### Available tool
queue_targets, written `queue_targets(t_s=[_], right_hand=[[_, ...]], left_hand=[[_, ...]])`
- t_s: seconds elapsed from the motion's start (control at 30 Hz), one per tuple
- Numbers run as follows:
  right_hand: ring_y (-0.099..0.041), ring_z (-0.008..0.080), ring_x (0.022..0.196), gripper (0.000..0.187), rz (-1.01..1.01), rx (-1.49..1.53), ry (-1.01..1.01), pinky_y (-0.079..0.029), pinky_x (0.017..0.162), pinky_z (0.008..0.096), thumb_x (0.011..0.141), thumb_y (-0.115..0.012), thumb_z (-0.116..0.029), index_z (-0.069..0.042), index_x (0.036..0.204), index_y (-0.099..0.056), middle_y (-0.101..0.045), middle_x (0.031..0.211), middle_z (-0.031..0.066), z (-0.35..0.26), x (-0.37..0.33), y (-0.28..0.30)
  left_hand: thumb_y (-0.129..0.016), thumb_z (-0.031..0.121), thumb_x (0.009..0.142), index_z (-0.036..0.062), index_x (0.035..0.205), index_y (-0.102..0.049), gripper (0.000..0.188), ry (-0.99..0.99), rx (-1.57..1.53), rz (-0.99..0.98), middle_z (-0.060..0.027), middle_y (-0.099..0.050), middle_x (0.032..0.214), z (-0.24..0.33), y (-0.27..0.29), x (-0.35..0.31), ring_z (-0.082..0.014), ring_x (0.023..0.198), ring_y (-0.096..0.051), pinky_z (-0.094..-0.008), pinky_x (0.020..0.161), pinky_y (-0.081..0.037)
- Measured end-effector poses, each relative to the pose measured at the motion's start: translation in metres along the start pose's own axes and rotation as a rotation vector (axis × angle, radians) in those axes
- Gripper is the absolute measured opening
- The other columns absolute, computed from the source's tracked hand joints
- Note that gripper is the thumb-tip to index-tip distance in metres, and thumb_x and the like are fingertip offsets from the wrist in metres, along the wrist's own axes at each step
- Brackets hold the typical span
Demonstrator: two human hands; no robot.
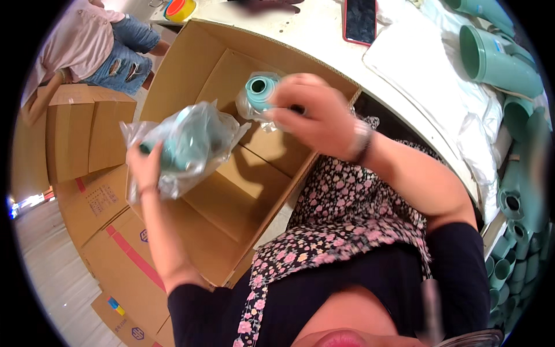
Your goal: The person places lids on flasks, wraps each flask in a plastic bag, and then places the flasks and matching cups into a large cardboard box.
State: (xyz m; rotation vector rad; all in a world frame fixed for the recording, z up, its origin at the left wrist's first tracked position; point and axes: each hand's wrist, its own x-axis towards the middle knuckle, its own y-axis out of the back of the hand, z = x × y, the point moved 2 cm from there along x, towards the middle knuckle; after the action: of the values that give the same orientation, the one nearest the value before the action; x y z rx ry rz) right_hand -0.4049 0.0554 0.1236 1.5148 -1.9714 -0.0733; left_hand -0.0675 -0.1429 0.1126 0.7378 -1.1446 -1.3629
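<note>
My left hand [144, 168] grips the near left side of a clear plastic bag of teal parts [193, 139], held over an open cardboard box [211, 243]. My right hand [315, 115] is over the box's far right part, fingers curled and smeared by motion. Just left of its fingers is a teal bottle-shaped piece [260, 91] with a round dark opening, partly wrapped in clear plastic. Whether my right fingers hold this piece does not show. The bag's crinkled film blurs the shapes inside.
A white table [312, 26] borders the box, bearing a phone [359, 22] and white plastic sheeting [410, 63]. Teal cylinders [503, 66] are heaped at right. Closed cartons [75, 136] stand at left near a person in denim shorts [124, 55]. Yellow-orange tape rolls [180, 9] lie at the back.
</note>
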Motion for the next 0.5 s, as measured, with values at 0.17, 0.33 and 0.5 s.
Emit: queue_targets(t_s=[0.17, 0.33, 0.5], right_hand=[[-0.056, 0.0237, 0.085, 0.010, 0.076, -0.332, -0.756, -0.044, 0.079, 0.0323, 0.080, -0.059, -0.007, 0.001, 0.086, -0.060, -0.061, 0.090, 0.0131, 0.010, -0.144, 0.142], [-0.055, 0.0129, 0.082, 0.017, 0.480, -0.661, -1.374, -0.044, 0.077, 0.0263, 0.087, -0.056, -0.012, 0.004, 0.093, -0.059, -0.061, 0.088, 0.0062, -0.055, -0.367, 0.203], [-0.046, 0.0104, 0.061, 0.026, 0.599, -0.711, -1.709, -0.041, 0.058, 0.0275, 0.087, -0.058, -0.018, 0.002, 0.069, -0.056, -0.055, 0.064, 0.0033, -0.091, -0.482, 0.183]], left_hand=[[-0.072, 0.041, 0.069, 0.0031, 0.111, -0.055, 0.059, -0.250, 0.099, 0.052, -0.0167, -0.052, 0.114, 0.057, -0.172, 0.067, -0.0337, 0.108, -0.049, -0.0411, 0.092, -0.041], [-0.067, 0.041, 0.073, 0.0095, 0.109, -0.055, 0.049, -0.486, 0.172, -0.094, -0.0095, -0.054, 0.106, 0.076, -0.217, 0.155, -0.0293, 0.102, -0.051, -0.0408, 0.082, -0.045], [-0.068, 0.042, 0.072, 0.0071, 0.106, -0.056, 0.051, -0.367, 0.190, 0.034, -0.0104, -0.054, 0.108, 0.071, -0.215, 0.134, -0.0294, 0.105, -0.050, -0.0395, 0.087, -0.043]])
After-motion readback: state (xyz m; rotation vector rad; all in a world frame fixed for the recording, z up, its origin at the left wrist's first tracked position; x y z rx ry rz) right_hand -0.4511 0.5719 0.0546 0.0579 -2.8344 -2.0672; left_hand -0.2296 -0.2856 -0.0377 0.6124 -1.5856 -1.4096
